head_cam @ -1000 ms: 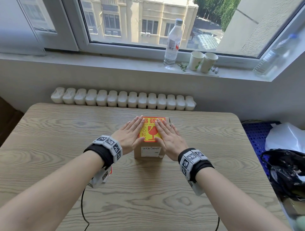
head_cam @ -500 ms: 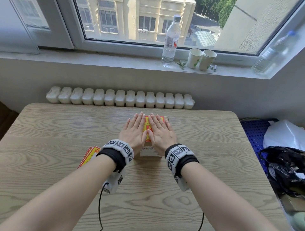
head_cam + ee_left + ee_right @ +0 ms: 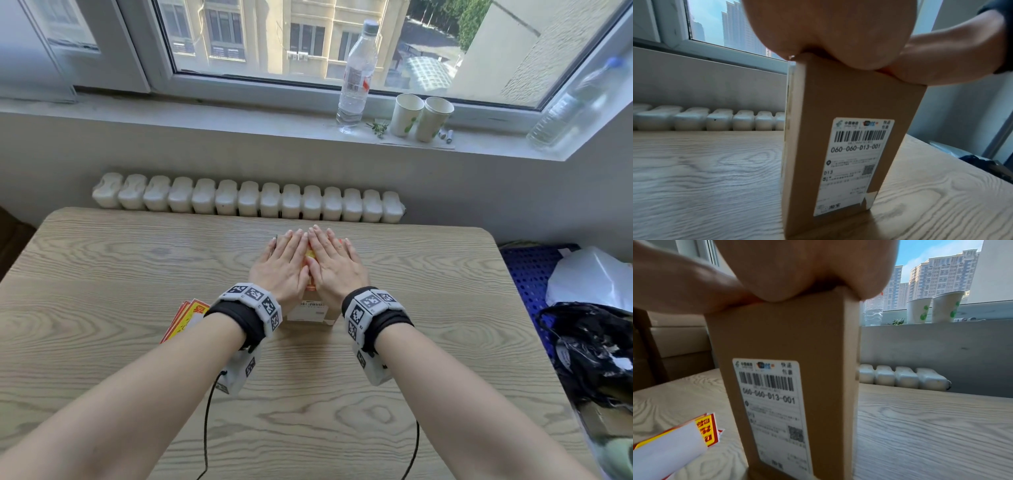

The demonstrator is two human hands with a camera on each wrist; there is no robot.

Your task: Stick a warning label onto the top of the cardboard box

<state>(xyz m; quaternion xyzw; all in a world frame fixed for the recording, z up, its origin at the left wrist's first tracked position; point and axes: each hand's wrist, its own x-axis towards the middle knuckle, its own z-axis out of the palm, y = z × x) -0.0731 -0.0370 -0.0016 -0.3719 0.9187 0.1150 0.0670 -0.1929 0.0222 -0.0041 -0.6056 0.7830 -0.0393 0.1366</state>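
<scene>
A small brown cardboard box (image 3: 310, 313) (image 3: 846, 129) (image 3: 789, 353) stands on the wooden table (image 3: 137, 274), with a white shipping label on its near side. An orange and yellow warning label (image 3: 310, 255) lies on its top, and only a thin strip shows between my hands. My left hand (image 3: 286, 263) lies flat on the left half of the top, fingers straight. My right hand (image 3: 334, 263) lies flat on the right half, side by side with the left. In the wrist views both palms (image 3: 828, 32) (image 3: 807, 269) press on the box's top edge.
A stack of spare warning labels (image 3: 186, 317) (image 3: 674, 439) lies on the table left of the box. A white radiator (image 3: 246, 200) runs behind the far edge. A bottle (image 3: 356, 73) and two paper cups (image 3: 421, 118) stand on the windowsill. Bags (image 3: 596, 342) sit at right.
Both hands have slid together over the box top, covering nearly all of the label that showed between them a second ago. The spare label stack has come into view.
</scene>
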